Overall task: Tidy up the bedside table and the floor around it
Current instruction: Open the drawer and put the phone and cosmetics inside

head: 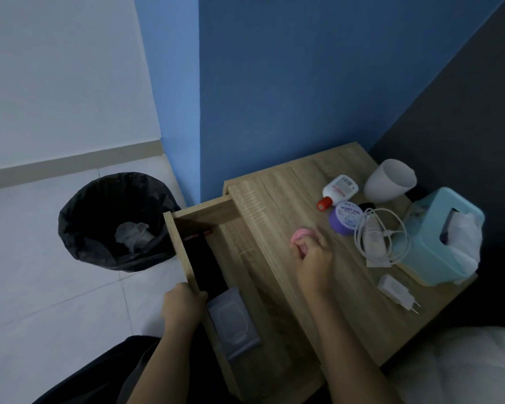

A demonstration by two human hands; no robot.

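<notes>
The wooden bedside table (277, 199) has its drawer (178, 237) pulled out to the left. My left hand (182, 304) grips the drawer's front edge. My right hand (314, 258) rests on the tabletop, its fingers closed around a small pink round object (301, 234). Inside the drawer lies a grey wet-wipes pack (233, 322). On the table stand a purple jar (346, 217), a white bottle with a red cap (337, 191), a white cup (391, 179), a coiled white cable (381, 237), a white plug adapter (397, 291) and a teal tissue box (438, 237).
A bin with a black liner (114, 220) stands on the white tiled floor left of the table, with crumpled rubbish inside. Blue wall behind, dark wall to the right. White bedding (461, 365) lies at the lower right.
</notes>
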